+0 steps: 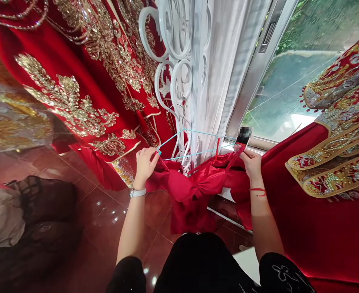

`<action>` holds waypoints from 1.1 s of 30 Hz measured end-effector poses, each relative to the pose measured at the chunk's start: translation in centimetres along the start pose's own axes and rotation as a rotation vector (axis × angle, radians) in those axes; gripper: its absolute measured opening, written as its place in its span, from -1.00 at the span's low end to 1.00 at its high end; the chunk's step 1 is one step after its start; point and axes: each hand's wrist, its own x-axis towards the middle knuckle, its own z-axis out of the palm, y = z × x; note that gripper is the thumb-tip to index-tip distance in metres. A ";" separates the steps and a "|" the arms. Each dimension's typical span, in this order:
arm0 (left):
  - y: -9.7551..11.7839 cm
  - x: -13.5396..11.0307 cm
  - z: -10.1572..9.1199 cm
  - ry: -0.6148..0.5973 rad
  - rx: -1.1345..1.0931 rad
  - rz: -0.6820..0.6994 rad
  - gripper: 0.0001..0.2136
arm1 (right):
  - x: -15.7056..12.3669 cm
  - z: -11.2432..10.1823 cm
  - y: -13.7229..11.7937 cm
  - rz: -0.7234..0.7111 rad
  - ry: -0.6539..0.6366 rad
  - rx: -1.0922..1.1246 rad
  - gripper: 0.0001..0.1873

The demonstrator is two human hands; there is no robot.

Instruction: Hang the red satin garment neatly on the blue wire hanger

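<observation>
A thin light-blue wire hanger [194,142] hangs from a white scrollwork rack [173,61]. A plain red satin garment [197,183] with thin straps droops from it toward the floor. My left hand [145,162], with a white wristband, is closed on the hanger's left end and the red fabric there. My right hand [251,162], with a red string bracelet, pinches the right strap of the garment at the hanger's right end, next to a small dark blurred item [244,135].
Red gowns with gold beaded embroidery hang at left [75,81] and right [334,134]. A white sheer curtain [225,61] and a window frame [258,69] stand ahead. Below is a glossy reddish tile floor [106,219]. A dark bag [39,228] lies at lower left.
</observation>
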 end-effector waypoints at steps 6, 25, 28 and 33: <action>-0.7 0.6 0.5 -0.037 -0.069 0.014 -0.74 | 2.5 2.3 -3.1 -0.134 -0.097 -0.132 -0.60; -0.1 -0.5 0.5 -0.082 -0.093 -0.002 -0.72 | 3.1 5.6 -8.1 -0.475 -0.501 -0.808 -0.75; 0.5 -0.7 0.3 -0.064 -0.087 -0.016 -0.72 | 1.0 7.0 -8.2 -0.557 -0.319 -0.724 -0.64; -0.1 -2.0 0.3 0.120 -0.166 -0.097 -0.69 | -4.8 14.1 -5.9 -0.463 -0.541 -0.445 -0.79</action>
